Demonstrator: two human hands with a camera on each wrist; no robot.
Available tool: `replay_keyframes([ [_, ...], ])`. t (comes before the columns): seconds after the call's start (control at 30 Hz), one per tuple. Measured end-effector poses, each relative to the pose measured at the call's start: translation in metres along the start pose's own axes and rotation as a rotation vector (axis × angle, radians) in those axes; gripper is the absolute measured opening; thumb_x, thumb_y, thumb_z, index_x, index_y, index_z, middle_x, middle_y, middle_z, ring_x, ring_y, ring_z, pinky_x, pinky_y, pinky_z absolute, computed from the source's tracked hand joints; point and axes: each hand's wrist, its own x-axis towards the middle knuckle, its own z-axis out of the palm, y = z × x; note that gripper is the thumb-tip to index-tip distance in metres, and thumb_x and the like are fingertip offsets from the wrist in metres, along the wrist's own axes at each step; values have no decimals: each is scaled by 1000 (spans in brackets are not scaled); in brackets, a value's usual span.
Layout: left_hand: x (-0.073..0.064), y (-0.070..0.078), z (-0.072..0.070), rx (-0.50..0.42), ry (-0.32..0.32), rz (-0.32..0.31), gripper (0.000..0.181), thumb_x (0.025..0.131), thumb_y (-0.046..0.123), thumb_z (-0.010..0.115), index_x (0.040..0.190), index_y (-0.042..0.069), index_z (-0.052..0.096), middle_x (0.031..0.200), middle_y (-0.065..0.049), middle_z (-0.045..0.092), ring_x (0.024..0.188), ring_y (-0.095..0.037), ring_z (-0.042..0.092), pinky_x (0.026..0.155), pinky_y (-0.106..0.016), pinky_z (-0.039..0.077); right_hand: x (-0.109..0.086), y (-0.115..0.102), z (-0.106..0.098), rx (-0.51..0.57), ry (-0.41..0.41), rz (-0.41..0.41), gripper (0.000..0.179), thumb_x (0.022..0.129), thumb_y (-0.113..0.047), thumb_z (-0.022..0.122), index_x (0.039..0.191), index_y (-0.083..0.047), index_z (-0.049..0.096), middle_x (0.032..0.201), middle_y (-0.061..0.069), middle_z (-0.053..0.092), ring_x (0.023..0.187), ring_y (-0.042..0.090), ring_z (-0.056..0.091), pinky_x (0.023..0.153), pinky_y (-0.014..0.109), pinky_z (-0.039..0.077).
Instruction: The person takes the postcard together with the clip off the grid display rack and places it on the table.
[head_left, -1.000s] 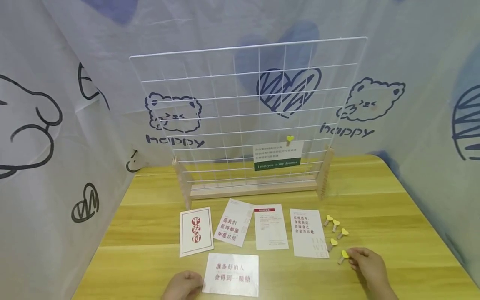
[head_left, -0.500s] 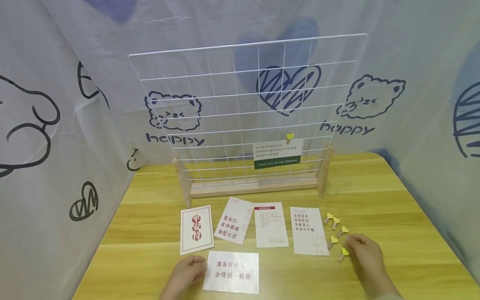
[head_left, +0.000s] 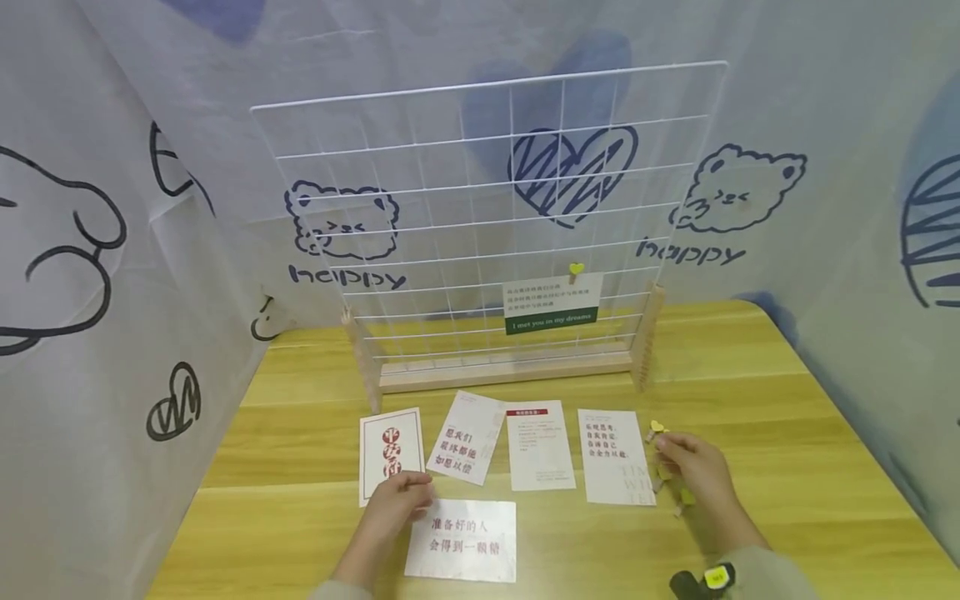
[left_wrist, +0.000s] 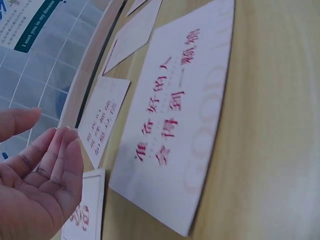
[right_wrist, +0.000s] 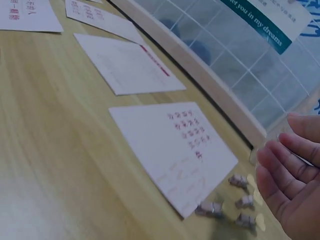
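My left hand is over the upper left corner of a white card with red writing, overlapping the red-bordered card behind it. In the left wrist view its fingers are loosely bent, with nothing between them and the thumb. Several small wooden clips with yellow hearts lie right of the card row. Close over them is my right hand, hiding some in the head view. The right wrist view shows this hand's fingers loosely curved and holding nothing, beside the clips.
A white wire grid stands in a wooden base behind the cards. One yellow-heart clip holds a white and green card on it. Three more cards, a tilted one, a red-headed one and another, lie in the row.
My right hand has left the frontmost clip and moved up and left over the clips. My left hand has moved up and right, from the front card's left edge to its upper corner.
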Motion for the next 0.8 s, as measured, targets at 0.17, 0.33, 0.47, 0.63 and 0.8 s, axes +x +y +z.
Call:
replay_keyframes([
  [0.17, 10, 11, 5, -36, 5, 22, 32, 80, 9, 55, 104, -11, 50, 93, -18, 57, 84, -29, 55, 75, -36, 48, 40, 24, 9, -49, 42, -46, 55, 77, -51, 54, 110, -7, 54, 98, 7, 60, 83, 15, 57, 70, 27, 48],
  [0.33, 19, 24, 9, -19, 0, 28, 31, 82, 11, 54, 105, -10, 51, 97, -21, 54, 87, -28, 54, 78, -38, 46, 70, 30, 15, -64, 35, -68, 53, 75, -55, 52, 110, -15, 54, 100, 4, 59, 88, 19, 56, 76, 35, 46],
  [0.47, 26, 34, 12, -51, -17, 25, 33, 83, 14, 55, 106, -8, 51, 99, -19, 54, 91, -29, 53, 80, -38, 45, 87, 24, 22, -32, 7, -95, 51, 75, -52, 55, 111, -16, 54, 101, 4, 59, 88, 20, 56, 77, 36, 45],
  [0.63, 36, 46, 18, -131, -42, 28, 35, 83, 15, 54, 109, -8, 49, 103, -18, 53, 91, -24, 53, 81, -35, 45, 80, -18, 30, 41, -85, -170, 44, 78, -43, 59, 108, -10, 56, 99, 7, 59, 86, 19, 57, 74, 31, 48],
  [0.8, 46, 57, 22, -176, -53, 35, 34, 84, 12, 53, 110, -8, 48, 101, -16, 54, 90, -22, 53, 80, -33, 46, 35, -94, 33, 54, -165, -229, 46, 83, -31, 57, 110, 5, 50, 103, 19, 56, 87, 23, 56, 78, 34, 47],
])
